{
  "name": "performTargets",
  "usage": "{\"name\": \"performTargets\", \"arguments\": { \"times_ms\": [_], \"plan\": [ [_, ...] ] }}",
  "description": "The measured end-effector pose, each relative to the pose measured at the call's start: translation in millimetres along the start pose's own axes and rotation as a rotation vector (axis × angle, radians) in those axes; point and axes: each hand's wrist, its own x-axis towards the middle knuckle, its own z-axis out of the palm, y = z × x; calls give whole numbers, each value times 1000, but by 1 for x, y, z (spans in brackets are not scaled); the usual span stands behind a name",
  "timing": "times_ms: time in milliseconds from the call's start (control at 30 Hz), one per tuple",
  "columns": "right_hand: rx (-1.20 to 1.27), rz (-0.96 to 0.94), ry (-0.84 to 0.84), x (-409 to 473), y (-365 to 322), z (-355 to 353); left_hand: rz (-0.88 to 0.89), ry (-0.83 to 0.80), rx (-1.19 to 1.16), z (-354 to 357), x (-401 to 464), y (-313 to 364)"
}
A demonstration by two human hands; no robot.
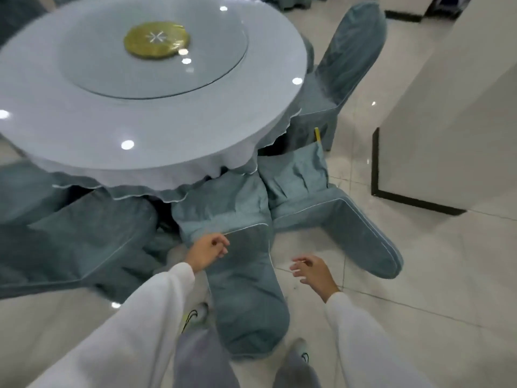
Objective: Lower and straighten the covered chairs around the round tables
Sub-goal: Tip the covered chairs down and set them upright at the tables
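Head view: your left hand (208, 249) and right hand (310, 271), loosely curled, empty, flank the tipped chair (246, 289); its seat hides under the round table (70, 130).

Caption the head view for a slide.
Both hands, left and right, reach toward a tilted covered chair leaning at the round table.

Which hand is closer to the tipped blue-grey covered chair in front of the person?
Left. The left hand reaches its seat edge on the blue-grey covered chair; the right hand hovers beside its back, apart.
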Motion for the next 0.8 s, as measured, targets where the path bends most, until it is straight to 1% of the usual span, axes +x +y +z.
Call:
{"name": "performTargets", "arguments": {
  "times_ms": [100, 167, 267, 433, 600, 700, 800],
  "plan": [
    [-71, -23, -80, -6, 14, -18, -47, 174, -139, 30, -40, 1],
    [-120, -30, -133, -14, 24, -26, -68, 249, -211, 51, -66, 0],
    [-181, -20, -181, -30, 38, -32, -90, 277, -279, 76, -98, -11],
    [-213, -37, -193, -51, 59, -37, -145, 283, -375, 106, -132, -46],
    [-216, 3, -203, -39, 117, -32, -215, 315, -457, 145, -131, -116],
    [-241, 84, -210, -17, 166, -24, -290, 360, -483, 170, -134, -165],
    [-267, 122, -211, 15, 221, -7, -337, 421, -488, 202, -130, -222]
  ]
}}
